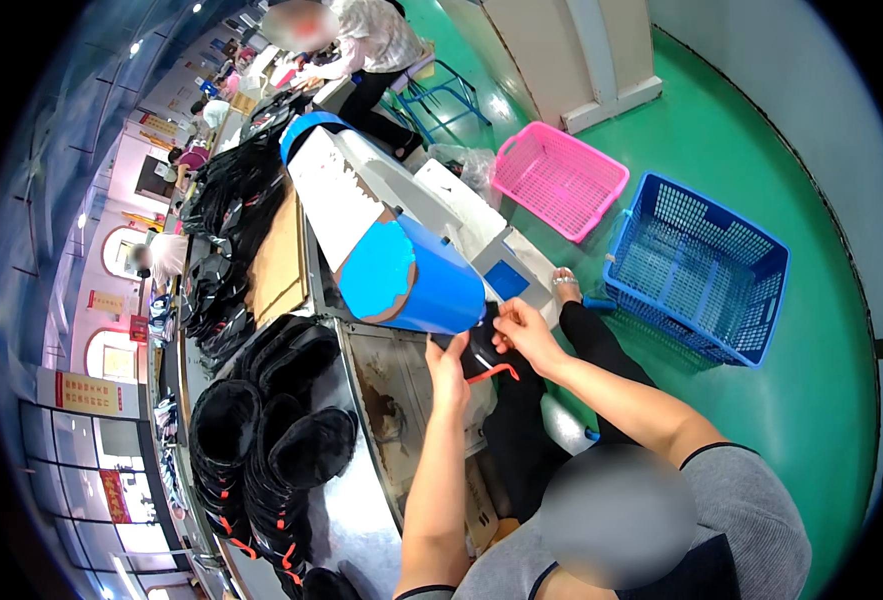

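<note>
A small black piece [481, 345] with a loose orange-red strip [494, 373] hangs over my lap, partly hidden by my fingers; it looks like part of a shoe upper. My left hand [448, 370] grips its left side, thumb on top. My right hand [527, 335] pinches its upper right edge, fingertips curled together. Just beyond both hands stands a white machine [336, 180] with a blue covering [431, 280] around its near part. The covering hides where the piece meets the machine, so I cannot tell whether they touch.
Stacked black fuzzy shoe uppers [286, 440] with orange tabs stand on the metal table [356, 510] at left. More black uppers [231, 200] are heaped beyond, beside cardboard [279, 255]. A pink basket [561, 180] and blue crate [701, 265] sit on the green floor. Another person [371, 40] sits farther off.
</note>
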The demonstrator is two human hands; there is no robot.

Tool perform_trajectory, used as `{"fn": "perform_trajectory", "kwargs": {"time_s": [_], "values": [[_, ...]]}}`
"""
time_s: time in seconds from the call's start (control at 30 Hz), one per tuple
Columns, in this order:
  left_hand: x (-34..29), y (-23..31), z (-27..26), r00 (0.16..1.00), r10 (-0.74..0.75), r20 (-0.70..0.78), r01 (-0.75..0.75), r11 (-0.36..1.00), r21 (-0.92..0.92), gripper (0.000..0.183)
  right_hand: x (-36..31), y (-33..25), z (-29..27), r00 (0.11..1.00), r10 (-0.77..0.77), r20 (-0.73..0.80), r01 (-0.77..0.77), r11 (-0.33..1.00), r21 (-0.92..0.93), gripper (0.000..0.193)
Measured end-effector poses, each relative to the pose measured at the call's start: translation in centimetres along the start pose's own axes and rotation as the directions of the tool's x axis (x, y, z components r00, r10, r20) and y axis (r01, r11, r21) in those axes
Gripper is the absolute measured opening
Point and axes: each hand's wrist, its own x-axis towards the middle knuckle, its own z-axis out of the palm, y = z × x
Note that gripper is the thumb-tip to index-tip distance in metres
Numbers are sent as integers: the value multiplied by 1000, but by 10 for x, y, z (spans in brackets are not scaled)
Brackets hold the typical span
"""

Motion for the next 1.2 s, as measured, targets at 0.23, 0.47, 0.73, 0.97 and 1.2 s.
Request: {"fn": "perform_trajectory", "kwargs": {"time_s": [0.23,0.47,0.73,0.97,1.2], "values": [[41,-15,-16,976,-217,-18,214,971,-103,25,11,-12,2,1000,-10,-12,9,991,-131,6],[-52,-11,-5,1000,8,25,-15,964,264,45,-20,-23,-6,993,92,74,-55,918,-394,16],[-201,70,-86,755,459,468,-526,-2,851,45,-97,2,52,752,360,553,-335,930,-150,12],[-375,80,-334,858,475,-194,431,-462,775,22,-100,35,75,668,420,615,-243,904,-353,18],[-396,83,-414,628,57,-776,514,-779,358,25,-103,62,34,602,619,505,-270,753,-601,17]]}}
